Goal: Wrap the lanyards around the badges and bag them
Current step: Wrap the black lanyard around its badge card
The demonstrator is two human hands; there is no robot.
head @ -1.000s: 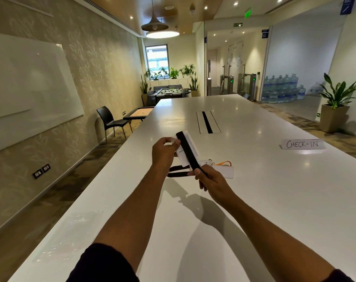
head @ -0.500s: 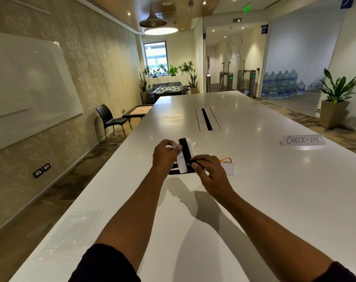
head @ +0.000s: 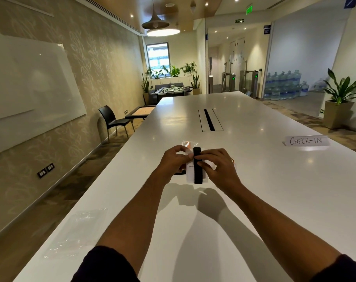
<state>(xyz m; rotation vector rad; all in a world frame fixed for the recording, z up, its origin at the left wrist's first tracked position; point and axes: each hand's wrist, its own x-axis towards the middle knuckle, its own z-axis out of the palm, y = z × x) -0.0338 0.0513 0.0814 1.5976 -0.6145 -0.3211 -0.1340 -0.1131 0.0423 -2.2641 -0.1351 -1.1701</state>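
Both your hands hold the badge (head: 190,169) above the surface (head: 254,180): left grip (head: 174,159) pinching its edge, right grip (head: 217,165) closed on the black lanyard (head: 197,169) wrapped down its middle. Slacken the right (even briefly) and that band could unwind.

Glossy white table (head: 254,180), matt black lanyard (head: 197,169).

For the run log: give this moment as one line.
step: wrapping | left hand: holds badge | right hand: pins black lanyard | clear bag: untouched
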